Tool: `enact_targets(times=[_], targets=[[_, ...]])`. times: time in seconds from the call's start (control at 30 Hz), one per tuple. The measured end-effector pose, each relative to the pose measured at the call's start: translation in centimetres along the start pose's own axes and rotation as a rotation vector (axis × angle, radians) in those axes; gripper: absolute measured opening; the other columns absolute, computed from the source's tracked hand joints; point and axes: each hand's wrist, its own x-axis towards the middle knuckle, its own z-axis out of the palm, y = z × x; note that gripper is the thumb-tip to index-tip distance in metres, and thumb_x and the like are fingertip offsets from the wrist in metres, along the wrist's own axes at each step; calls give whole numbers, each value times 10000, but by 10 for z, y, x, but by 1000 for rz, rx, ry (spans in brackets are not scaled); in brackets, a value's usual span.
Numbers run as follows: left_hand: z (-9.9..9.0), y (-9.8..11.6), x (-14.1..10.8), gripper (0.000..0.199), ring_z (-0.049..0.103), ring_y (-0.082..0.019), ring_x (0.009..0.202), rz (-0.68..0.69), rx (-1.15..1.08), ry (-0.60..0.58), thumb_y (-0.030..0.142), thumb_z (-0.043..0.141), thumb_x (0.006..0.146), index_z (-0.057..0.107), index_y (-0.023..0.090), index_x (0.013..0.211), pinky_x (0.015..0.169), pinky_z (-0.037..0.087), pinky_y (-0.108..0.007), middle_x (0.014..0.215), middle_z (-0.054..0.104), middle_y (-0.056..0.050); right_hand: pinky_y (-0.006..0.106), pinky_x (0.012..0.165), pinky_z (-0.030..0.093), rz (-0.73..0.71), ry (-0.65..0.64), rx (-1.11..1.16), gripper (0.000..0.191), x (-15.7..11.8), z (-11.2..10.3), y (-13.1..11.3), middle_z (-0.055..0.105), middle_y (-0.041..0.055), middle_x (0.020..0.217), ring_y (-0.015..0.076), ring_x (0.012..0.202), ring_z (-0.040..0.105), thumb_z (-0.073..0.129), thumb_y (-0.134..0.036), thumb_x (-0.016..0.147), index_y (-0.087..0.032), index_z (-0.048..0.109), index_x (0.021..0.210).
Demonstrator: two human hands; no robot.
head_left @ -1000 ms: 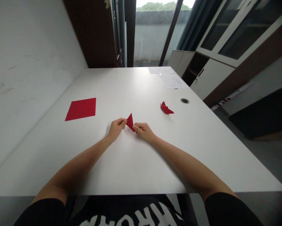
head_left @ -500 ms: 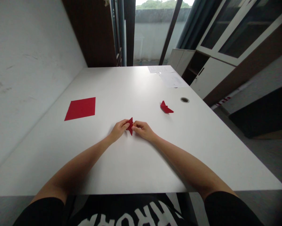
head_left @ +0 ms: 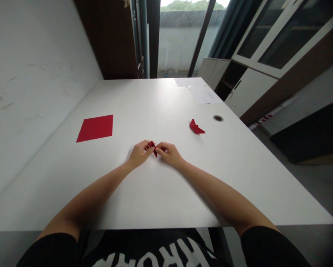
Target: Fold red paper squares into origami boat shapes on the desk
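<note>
A small piece of folded red paper is pinched between my two hands, above the middle of the white table. My left hand is closed on its left side, thumb in front. From the right, my right hand grips it with thumb and fingertips. The fingers cover much of the paper, so its full shape is hidden. Farther right lies a second folded red paper figure with pointed ends. A flat sheet of red paper rests at the left.
White printed papers lie at the table's far right corner. A round cable hole is set near the right edge. A wall runs along the left side, and white cabinets stand beyond the right edge.
The folded paper between my hands has turned and narrowed in view; its upright point at the top has dropped. My left thumb has shifted slightly right. The other papers have stayed put.
</note>
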Motion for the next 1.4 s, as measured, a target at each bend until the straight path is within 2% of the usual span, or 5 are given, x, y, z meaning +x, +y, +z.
enact_targets(times=[0.3, 0.47, 0.8, 1.1, 1.4], targets=[[7, 5, -6, 305, 672, -213, 919, 35, 221, 6, 265, 556, 938, 670, 223, 1218, 884, 498, -338, 1103, 718, -67, 251, 641, 396, -64, 103, -321, 142, -4, 5, -1, 693, 9, 748, 133, 616, 567, 549, -286, 957, -215, 650, 1028], [12, 0, -5, 418, 708, -193, 876, -129, 20, 63, 173, 565, 887, 602, 255, 1296, 764, 534, -302, 1175, 733, -48, 243, 660, 426, -92, 125, -317, 131, -5, 6, -1, 699, 15, 778, 130, 628, 586, 534, -249, 948, -214, 627, 1034], [17, -5, 3, 243, 683, -158, 861, -212, -683, 90, 238, 725, 804, 586, 192, 998, 777, 586, -306, 1022, 692, -32, 265, 629, 525, 57, 90, 264, 283, 1, 4, 9, 678, -10, 710, 146, 633, 650, 583, -477, 956, -229, 601, 1090], [14, -16, 1, 282, 689, -196, 985, -233, -847, 24, 217, 738, 807, 723, 165, 1083, 955, 540, -384, 1098, 746, -77, 300, 667, 544, 126, 32, 594, 367, 8, -2, 17, 699, -6, 697, 150, 637, 659, 717, -522, 874, -212, 622, 1045], [13, -14, 3, 239, 665, -140, 745, -285, -682, 80, 260, 679, 835, 775, 166, 1032, 814, 549, -335, 977, 762, -55, 290, 702, 561, 272, -55, 805, 329, 9, -5, 15, 732, 10, 795, 145, 678, 699, 791, -437, 816, -202, 623, 973]])
